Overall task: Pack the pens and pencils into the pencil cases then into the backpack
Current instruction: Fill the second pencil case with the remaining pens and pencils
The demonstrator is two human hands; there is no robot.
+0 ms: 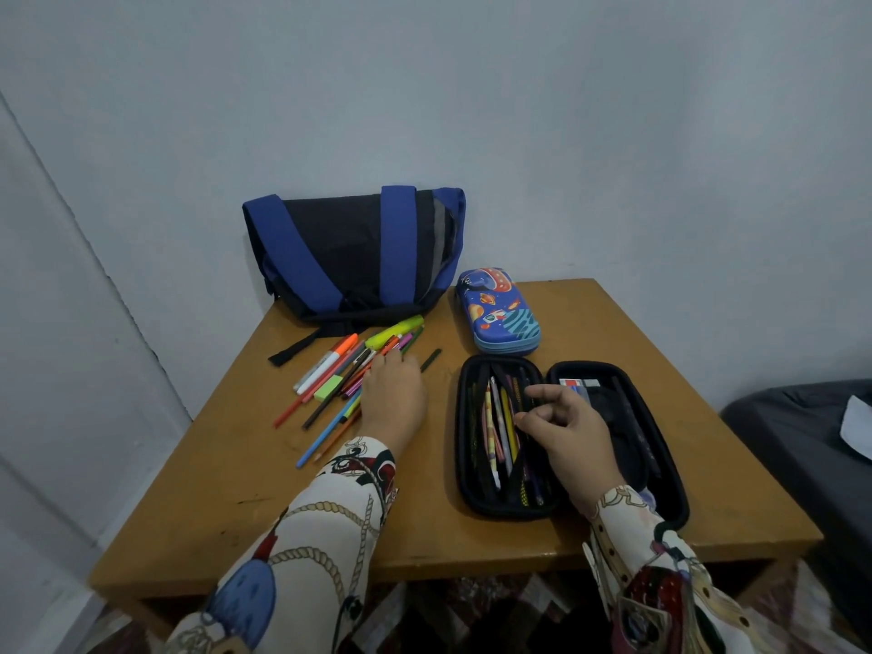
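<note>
While our left hand (391,398) lies over the near end of the loose pile of pens and pencils (349,375), it hides where its fingertips land, so we cannot tell whether they pinch one of the pens or merely rest on them; the fingers look stretched forward and only slightly bent. Our lower sleeves run out of the bottom of the view. Inside the black pencil case (566,436), which lies spread open on the wooden table (236,488), the dark lining makes the right half hard to read, and we make out only a small white and red label near its top edge. Its left half holds several pencils and pens lying lengthwise.

Our right hand (571,427) hovers over the middle of that open case, the fingers loosely curled, with the index finger and thumb reaching toward the pencils in the left half; whether they touch or grip one we cannot tell.

Beside the pile lies a green eraser (328,388), and a short dark pencil (430,360) lies apart between the pile and the black case. Behind the open case sits a closed blue pencil case (498,311) printed with a space pattern. At the table's far left edge, against the wall, stands the blue and black backpack (354,257), one strap trailing toward the pens.
</note>
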